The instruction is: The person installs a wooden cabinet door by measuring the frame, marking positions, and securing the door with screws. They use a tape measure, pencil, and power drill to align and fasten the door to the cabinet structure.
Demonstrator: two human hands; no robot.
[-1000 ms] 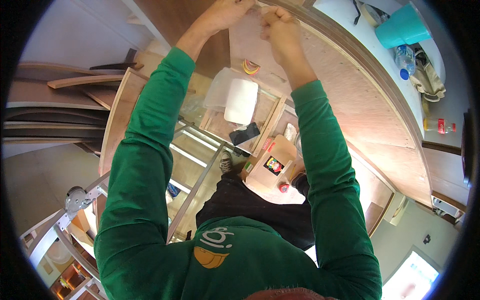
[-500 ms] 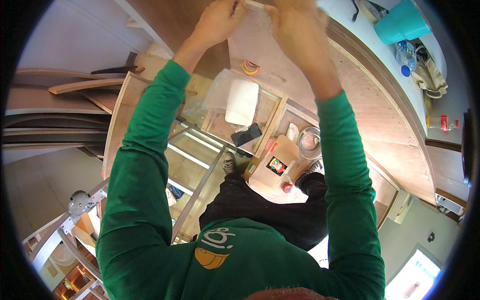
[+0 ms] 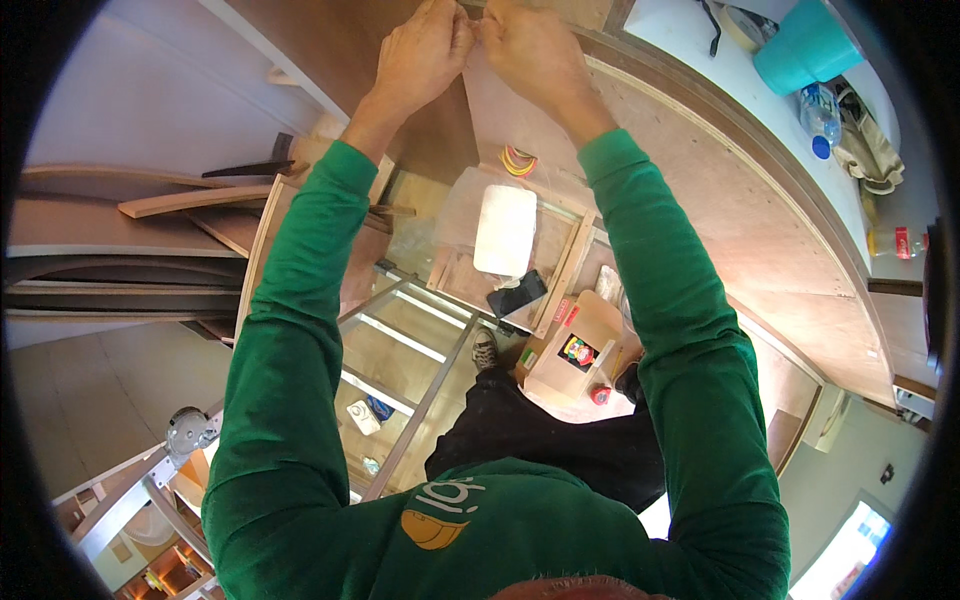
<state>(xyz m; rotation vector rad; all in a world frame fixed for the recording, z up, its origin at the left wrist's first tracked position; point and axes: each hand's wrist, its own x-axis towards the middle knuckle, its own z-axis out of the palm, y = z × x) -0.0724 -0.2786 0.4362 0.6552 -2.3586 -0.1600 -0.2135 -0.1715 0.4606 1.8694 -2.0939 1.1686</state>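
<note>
Raised to the top of the picture, my two hands meet almost knuckle to knuckle. My left hand [image 3: 424,52] is closed, its fingers curled in. Beside it my right hand [image 3: 532,55] is closed too, thumb side toward the left. Whatever is pinched between them is too small or hidden to make out. Just below and behind them lie a brown upright panel [image 3: 435,125] and a pale plywood surface [image 3: 545,125]. A coil of yellow and red wire [image 3: 518,162] rests on that plywood.
Below are a white block [image 3: 505,230], a dark phone [image 3: 517,293], an open cardboard box [image 3: 560,350], and an aluminium ladder [image 3: 400,352]. Curved boards [image 3: 190,202] are stacked at left. A turquoise bucket [image 3: 808,45] and a plastic bottle [image 3: 820,118] stand on the white ledge at right.
My right hand has moved left, close against my left hand, and its motion blur has gone. The view has shifted slightly, so the things below appear lower and further right.
</note>
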